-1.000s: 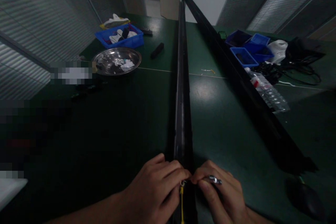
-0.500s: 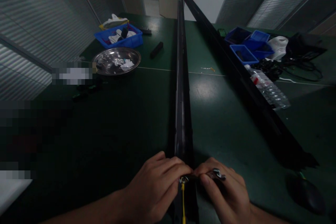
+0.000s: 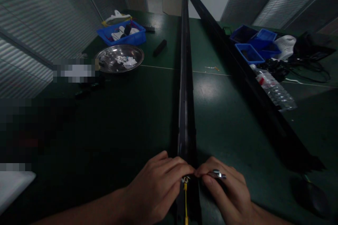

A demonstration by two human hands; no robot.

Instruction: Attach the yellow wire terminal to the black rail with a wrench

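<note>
The near end of a long black metal rail point(image 3: 186, 88), laid along the dark green surface point(image 3: 111, 119), is pinched between the left hand point(image 3: 158, 186) and right hand point(image 3: 228, 191). A small silver fitting point(image 3: 218, 174) is gripped in the right hand, and a thin yellow wire point(image 3: 185, 202) is cut off by the bottom edge. What the left fingertips clasp cannot be made out in the dim light.

One head-worn view looks forward and down, close above the table point(image 3: 118, 130).

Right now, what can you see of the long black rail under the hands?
The long black rail looks like dark metal with a channel along its top. It lies flat on the green table, running straight away from the viewer. Left hand and right hand pinch at its near end, beside a yellow wire.
</note>
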